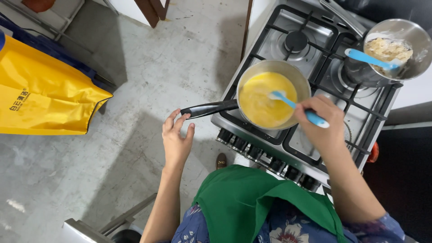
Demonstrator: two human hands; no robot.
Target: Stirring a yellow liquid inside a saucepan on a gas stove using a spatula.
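Observation:
A steel saucepan (303,83) full of yellow liquid (261,101) stands on the front left burner of a gas stove (315,49). My right hand (321,123) grips a blue-handled spatula (294,105) whose pale tip dips into the liquid. My left hand (176,139) hovers open just below the end of the pan's black handle (209,108), fingertips almost touching it. A second steel pot (418,38) on the back right burner holds a pale lumpy mix and another blue spatula (369,57).
Black control knobs (256,153) line the stove's front edge. A yellow bag (40,96) lies on the grey concrete floor at left. A grey object's corner (85,229) shows at the bottom. I wear a green apron (243,202).

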